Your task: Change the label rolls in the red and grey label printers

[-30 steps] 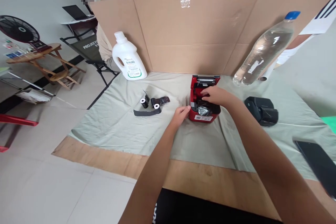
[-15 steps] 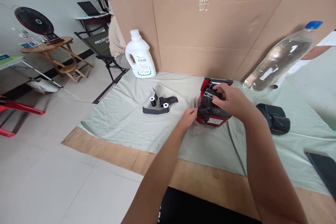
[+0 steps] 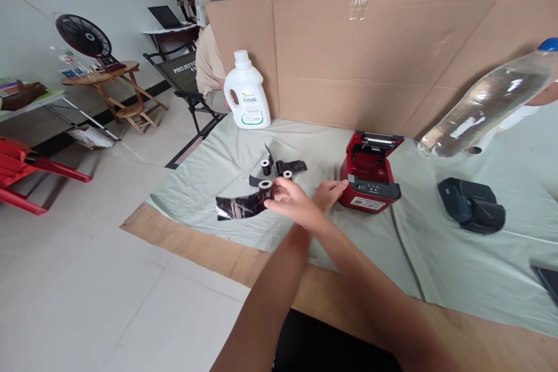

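Note:
My right hand (image 3: 291, 200) crosses over my left forearm and pinches a roll of black paper (image 3: 244, 206) by its white-cored end. A loose strip hangs out leftward from the roll. At the left front corner of the red receipt printer (image 3: 369, 204), my left hand (image 3: 332, 192) grips the casing with its fingertips. The printer's lid stands raised, and the bay inside shows no roll. Just beyond the held roll, other black paper rolls (image 3: 265, 167) lie on the cloth with their ends unrolled, one partly hidden by the held roll.
A white detergent bottle (image 3: 247, 93) stands before the cardboard screen (image 3: 331, 58). To the right are a large clear bottle (image 3: 488, 102) leaning on the screen, a black device (image 3: 473, 204) and a phone (image 3: 547, 282). A person (image 3: 211, 64) sits behind the screen's left end.
My right hand has lifted the black paper roll out of the printer and carried it left, over the cloth. My left hand stays at the printer's left side. The view has shifted slightly left.

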The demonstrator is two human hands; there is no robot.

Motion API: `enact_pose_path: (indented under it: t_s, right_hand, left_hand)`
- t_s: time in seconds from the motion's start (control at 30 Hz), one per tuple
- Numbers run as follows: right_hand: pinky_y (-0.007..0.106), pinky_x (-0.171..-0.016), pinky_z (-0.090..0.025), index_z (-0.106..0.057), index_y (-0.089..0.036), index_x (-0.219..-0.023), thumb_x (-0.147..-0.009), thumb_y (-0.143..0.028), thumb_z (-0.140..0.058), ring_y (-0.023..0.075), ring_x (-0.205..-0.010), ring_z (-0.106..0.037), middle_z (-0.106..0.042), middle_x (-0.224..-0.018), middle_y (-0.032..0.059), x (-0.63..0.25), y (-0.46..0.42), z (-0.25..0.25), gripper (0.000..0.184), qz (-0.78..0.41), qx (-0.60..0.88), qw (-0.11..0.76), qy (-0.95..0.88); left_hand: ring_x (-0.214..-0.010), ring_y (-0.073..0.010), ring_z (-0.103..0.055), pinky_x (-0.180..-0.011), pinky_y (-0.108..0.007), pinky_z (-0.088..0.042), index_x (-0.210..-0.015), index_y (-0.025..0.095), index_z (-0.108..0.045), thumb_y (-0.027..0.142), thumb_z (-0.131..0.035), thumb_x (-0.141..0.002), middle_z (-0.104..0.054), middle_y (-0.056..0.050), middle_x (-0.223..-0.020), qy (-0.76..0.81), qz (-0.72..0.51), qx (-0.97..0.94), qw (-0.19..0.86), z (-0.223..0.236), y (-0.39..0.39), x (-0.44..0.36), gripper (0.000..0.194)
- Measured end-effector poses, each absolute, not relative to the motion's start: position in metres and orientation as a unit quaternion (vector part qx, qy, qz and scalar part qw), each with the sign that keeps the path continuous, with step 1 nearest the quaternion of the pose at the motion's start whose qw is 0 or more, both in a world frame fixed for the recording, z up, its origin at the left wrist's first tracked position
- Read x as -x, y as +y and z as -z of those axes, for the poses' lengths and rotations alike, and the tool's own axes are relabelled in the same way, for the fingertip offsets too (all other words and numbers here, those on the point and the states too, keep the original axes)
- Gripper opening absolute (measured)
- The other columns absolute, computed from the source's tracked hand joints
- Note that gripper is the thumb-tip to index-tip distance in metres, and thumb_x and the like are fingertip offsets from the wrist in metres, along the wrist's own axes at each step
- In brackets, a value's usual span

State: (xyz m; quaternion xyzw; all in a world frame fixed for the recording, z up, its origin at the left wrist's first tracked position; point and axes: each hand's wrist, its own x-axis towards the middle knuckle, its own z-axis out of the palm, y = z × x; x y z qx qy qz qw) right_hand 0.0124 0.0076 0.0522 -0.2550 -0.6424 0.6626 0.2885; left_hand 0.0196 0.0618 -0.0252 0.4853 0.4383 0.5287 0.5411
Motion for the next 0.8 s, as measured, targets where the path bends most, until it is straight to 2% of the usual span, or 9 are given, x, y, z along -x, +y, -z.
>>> enact_pose_path:
  t_s: [0.1, 0.17, 0.3, 0.37, 0.5, 0.6, 0.67, 0.73, 0.8]
  right_hand:
    - [0.03, -0.075, -0.045, -0.058, -0.024, -0.109, -0.078, -0.018, -0.068, 0.0182, -0.086, -0.061, -0.065, -0.091, -0.0022, -0.002, 0.002, -0.034, 0.034, -0.499, 0.29, 0.273, -0.77]
    - [0.03, -0.075, -0.045, -0.057, -0.025, -0.116, -0.082, -0.013, -0.063, 0.0186, -0.086, -0.062, -0.066, -0.096, -0.0007, 0.003, 0.002, -0.025, 0.036, -0.419, 0.299, 0.246, -0.821]
    - [0.03, -0.076, -0.044, -0.06, -0.021, -0.111, -0.093, -0.011, -0.056, 0.0229, -0.096, -0.065, -0.07, -0.106, 0.0079, 0.009, 0.009, -0.015, 0.021, -0.264, 0.36, 0.179, -0.877]
    - [0.031, -0.073, -0.043, -0.061, -0.02, -0.113, -0.095, -0.012, -0.056, 0.0242, -0.097, -0.066, -0.071, -0.108, 0.0098, 0.01, 0.013, -0.012, 0.021, -0.226, 0.38, 0.131, -0.888]
    - [0.03, -0.072, -0.045, -0.061, -0.02, -0.126, -0.095, -0.016, -0.06, 0.0249, -0.098, -0.068, -0.072, -0.111, 0.0101, 0.008, 0.015, -0.012, 0.031, -0.231, 0.383, 0.073, -0.891]
    - [0.032, -0.078, -0.049, -0.062, -0.022, -0.134, -0.095, -0.03, -0.067, 0.0268, -0.104, -0.069, -0.072, -0.116, 0.0097, 0.004, 0.014, -0.018, 0.04, -0.256, 0.388, 0.099, -0.88]
    - [0.034, -0.085, -0.052, -0.063, -0.023, -0.134, -0.096, -0.038, -0.066, 0.0268, -0.107, -0.068, -0.072, -0.119, 0.0088, -0.001, 0.018, -0.024, 0.041, -0.264, 0.395, 0.156, -0.866]
    - [0.036, -0.092, -0.052, -0.064, -0.021, -0.134, -0.101, -0.032, -0.056, 0.0264, -0.113, -0.066, -0.071, -0.124, 0.0096, -0.007, 0.031, -0.031, 0.036, -0.241, 0.41, 0.217, -0.853]
    - [0.037, -0.098, -0.051, -0.064, -0.02, -0.137, -0.1, -0.015, -0.048, 0.0275, -0.12, -0.061, -0.068, -0.132, 0.0112, -0.013, 0.05, -0.035, 0.041, -0.193, 0.41, 0.231, -0.861]
  left_hand:
    - [-0.06, -0.0118, -0.034, -0.061, -0.031, -0.025, -0.057, 0.021, -0.038, 0.071, -0.054, -0.094, -0.036, 0.004, -0.058, 0.408, -0.525, -0.531, 0.525, 0.028, 0.063, -0.018, 0.064]
    - [-0.06, -0.0116, -0.034, -0.061, -0.031, -0.026, -0.058, 0.021, -0.038, 0.072, -0.053, -0.094, -0.036, 0.004, -0.058, 0.402, -0.529, -0.538, 0.519, 0.029, 0.064, -0.018, 0.065]
    - [-0.06, -0.0111, -0.033, -0.061, -0.031, -0.026, -0.058, 0.021, -0.038, 0.075, -0.052, -0.093, -0.036, 0.004, -0.058, 0.397, -0.531, -0.541, 0.517, 0.031, 0.066, -0.019, 0.066]
    - [-0.06, -0.011, -0.033, -0.061, -0.031, -0.026, -0.057, 0.021, -0.037, 0.077, -0.052, -0.092, -0.035, 0.004, -0.058, 0.399, -0.529, -0.541, 0.518, 0.031, 0.067, -0.019, 0.067]
    - [-0.06, -0.0113, -0.033, -0.062, -0.031, -0.026, -0.057, 0.021, -0.037, 0.077, -0.051, -0.092, -0.035, 0.004, -0.058, 0.4, -0.529, -0.543, 0.515, 0.032, 0.068, -0.019, 0.067]
    - [-0.06, -0.0115, -0.034, -0.061, -0.031, -0.026, -0.056, 0.021, -0.037, 0.075, -0.051, -0.093, -0.036, 0.004, -0.057, 0.395, -0.53, -0.548, 0.513, 0.034, 0.069, -0.019, 0.066]
    - [-0.06, -0.0118, -0.034, -0.061, -0.032, -0.025, -0.056, 0.021, -0.037, 0.073, -0.051, -0.094, -0.037, 0.003, -0.057, 0.402, -0.529, -0.547, 0.509, 0.035, 0.069, -0.02, 0.065]
    - [-0.058, -0.0119, -0.032, -0.06, -0.032, -0.023, -0.055, 0.022, -0.036, 0.072, -0.052, -0.095, -0.035, 0.003, -0.056, 0.433, -0.524, -0.539, 0.497, 0.036, 0.071, -0.021, 0.065]
    - [-0.057, -0.0116, -0.028, -0.06, -0.033, -0.021, -0.055, 0.022, -0.033, 0.07, -0.054, -0.094, -0.031, 0.003, -0.055, 0.469, -0.511, -0.531, 0.488, 0.037, 0.074, -0.022, 0.066]
